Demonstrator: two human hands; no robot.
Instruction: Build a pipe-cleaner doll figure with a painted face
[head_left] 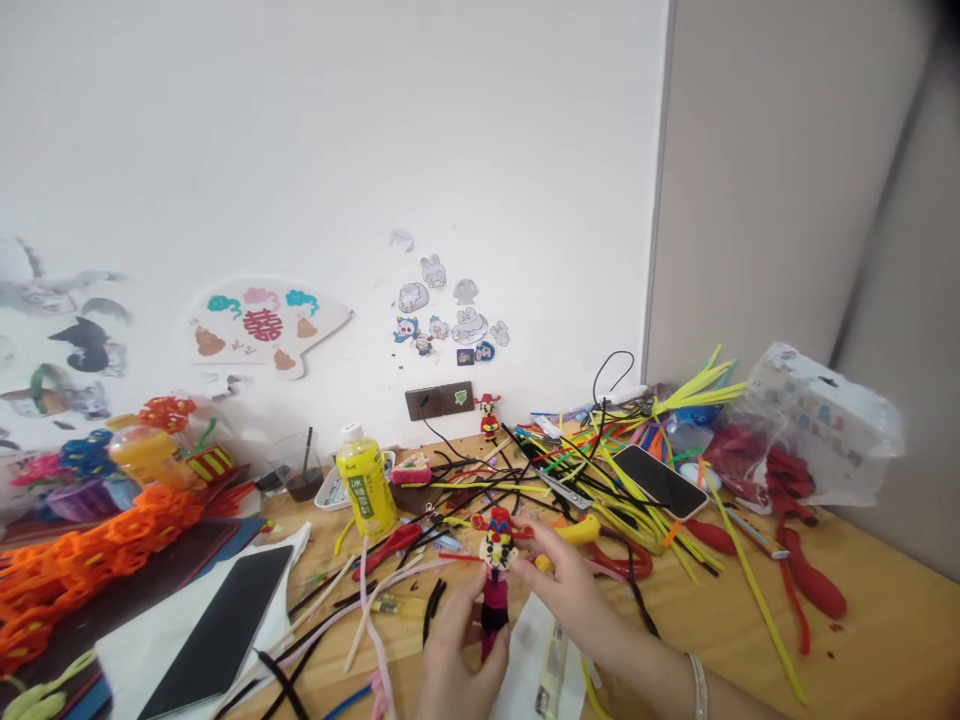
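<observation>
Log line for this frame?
left hand: holds red-and-black pipe-cleaner doll | right hand: fingers at doll's head | nearby: loose yellow and black pipe cleaners, wooden tabletop

囍 on paper fan (262,325), Chinese on bottle (365,480)

Behind the pipe-cleaner doll (495,570), a tangle of pipe cleaners (592,490) and a phone (658,480) block us; we could pass over the wooden desk (885,660) far to its right.
</observation>
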